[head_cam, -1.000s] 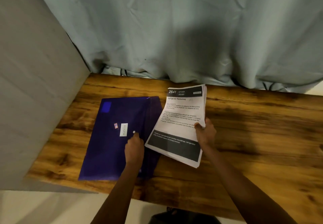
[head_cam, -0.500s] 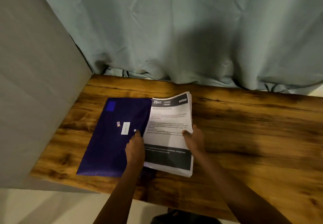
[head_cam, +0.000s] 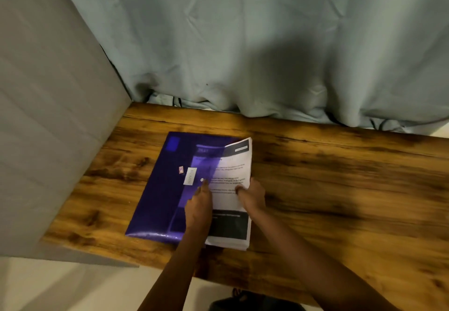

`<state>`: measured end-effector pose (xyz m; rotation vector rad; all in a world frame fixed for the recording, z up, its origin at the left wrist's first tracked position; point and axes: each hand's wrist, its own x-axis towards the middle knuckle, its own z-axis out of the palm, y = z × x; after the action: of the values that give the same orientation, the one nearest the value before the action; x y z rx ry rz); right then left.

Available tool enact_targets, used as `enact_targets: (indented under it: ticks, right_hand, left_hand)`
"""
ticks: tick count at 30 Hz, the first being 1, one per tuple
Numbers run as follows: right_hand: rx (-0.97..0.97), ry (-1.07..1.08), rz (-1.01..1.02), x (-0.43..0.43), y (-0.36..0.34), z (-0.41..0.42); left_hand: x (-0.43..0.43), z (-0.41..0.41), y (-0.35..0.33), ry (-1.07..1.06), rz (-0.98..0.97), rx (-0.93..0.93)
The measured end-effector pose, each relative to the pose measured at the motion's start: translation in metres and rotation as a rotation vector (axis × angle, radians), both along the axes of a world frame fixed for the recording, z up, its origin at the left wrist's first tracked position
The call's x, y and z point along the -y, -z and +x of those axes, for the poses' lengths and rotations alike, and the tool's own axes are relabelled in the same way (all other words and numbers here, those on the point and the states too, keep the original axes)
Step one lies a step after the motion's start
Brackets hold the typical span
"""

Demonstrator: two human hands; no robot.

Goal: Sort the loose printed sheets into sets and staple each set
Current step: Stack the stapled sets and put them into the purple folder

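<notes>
The stack of printed sheets has slid to the left. Its left part is now under the translucent cover of the purple folder; before, it was tilted and beside the folder. It lies at the centre of the frame on the counter, with its long axis running from lower to upper frame, parallel to the folder. The right hand pinches its right edge, thumb on top, so the folder lies left of this grip. The left hand rests on the cover edge; I cannot tell whether it pinches.
</notes>
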<state>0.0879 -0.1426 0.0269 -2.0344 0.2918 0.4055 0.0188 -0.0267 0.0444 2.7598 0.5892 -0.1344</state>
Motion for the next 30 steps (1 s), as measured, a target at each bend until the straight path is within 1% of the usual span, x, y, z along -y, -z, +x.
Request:
enact_targets:
  ticks: [4, 6, 7, 9, 11, 13, 15, 16, 18, 20, 22, 23, 25, 26, 27, 28, 29, 30]
  right_hand:
    - [-0.057, 0.019, 0.016, -0.016, -0.006, 0.003]
    - [-0.098, -0.018, 0.071, -0.023, -0.005, 0.006]
    - [-0.128, -0.048, 0.146, -0.026, -0.007, 0.006]
    - [-0.249, -0.066, 0.365, -0.030, -0.006, 0.009]
    - [-0.342, -0.010, 0.484, -0.030, 0.007, 0.017]
    - [-0.347, 0.069, 0.500, -0.027, 0.030, 0.026]
    - [-0.351, 0.149, 0.510, -0.023, 0.033, 0.025]
    - [-0.366, 0.173, 0.540, -0.022, 0.027, 0.022]
    - [-0.397, 0.160, 0.603, -0.019, -0.009, 0.008]
    - [-0.420, 0.138, 0.597, -0.014, -0.019, 0.007]
    - [-0.384, 0.117, 0.539, -0.005, -0.024, 0.010]
    - [-0.301, 0.063, 0.449, 0.002, -0.023, 0.012]
    - [-0.014, -0.051, 0.095, 0.018, -0.018, 0.012]
    - [0.142, -0.059, -0.068, 0.025, -0.015, 0.010]
    - [0.250, -0.051, -0.195, 0.031, -0.010, 0.008]
    - [0.303, -0.026, -0.305, 0.037, -0.004, 0.005]
    - [0.296, -0.012, -0.409, 0.041, 0.003, 0.005]
    - [0.246, -0.021, -0.474, 0.045, 0.006, 0.004]
  left_hand:
    - [0.015, 0.002, -0.004, 0.075, 0.057, -0.004]
    - [0.023, 0.004, -0.006, 0.109, 0.057, 0.015]
    - [0.026, 0.005, -0.007, 0.119, 0.051, 0.028]
    - [0.032, 0.008, -0.009, 0.123, 0.048, 0.048]
    - [0.035, 0.010, -0.010, 0.108, 0.052, 0.054]
    - [0.037, 0.010, -0.009, 0.115, 0.079, 0.046]
    - [0.038, 0.010, -0.011, 0.137, 0.098, 0.033]
    - [0.038, 0.010, -0.010, 0.146, 0.104, 0.027]
    - [0.041, 0.011, -0.007, 0.155, 0.080, 0.019]
    - [0.042, 0.011, 0.000, 0.153, 0.097, 0.012]
    - [0.043, 0.011, 0.007, 0.173, 0.114, 0.069]
    - [0.043, 0.012, 0.012, 0.206, 0.136, 0.073]
    - [0.044, 0.013, 0.024, 0.235, 0.128, 0.047]
    - [0.045, 0.012, 0.026, 0.250, 0.121, 0.024]
    - [0.045, 0.009, 0.028, 0.266, 0.088, -0.002]
    - [0.045, 0.007, 0.027, 0.261, 0.034, -0.015]
    - [0.044, 0.006, 0.028, 0.237, -0.035, -0.038]
    - [0.041, 0.006, 0.030, 0.226, -0.070, -0.037]
